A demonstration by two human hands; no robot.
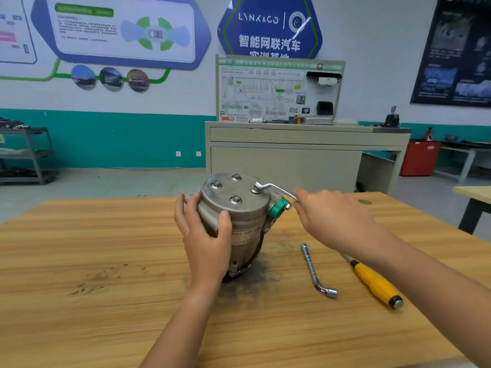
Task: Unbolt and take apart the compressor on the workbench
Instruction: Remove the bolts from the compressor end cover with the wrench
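Note:
A grey metal compressor [245, 208] stands upright in the middle of the wooden workbench [106, 261], its flat end cap facing up with several bolts on it. A green cap [277, 208] sits on its right side. My left hand [206, 229] grips the compressor's left side, thumb in front. My right hand [326, 216] holds the handle of a bent socket wrench [276, 188], whose socket end sits on the right-hand bolt of the cap.
A second L-shaped socket wrench [316, 269] and a yellow-handled screwdriver [374, 282] lie on the bench to the right of the compressor. Dark grime marks the wood around its base. A beige training cabinet [305, 152] stands beyond the bench.

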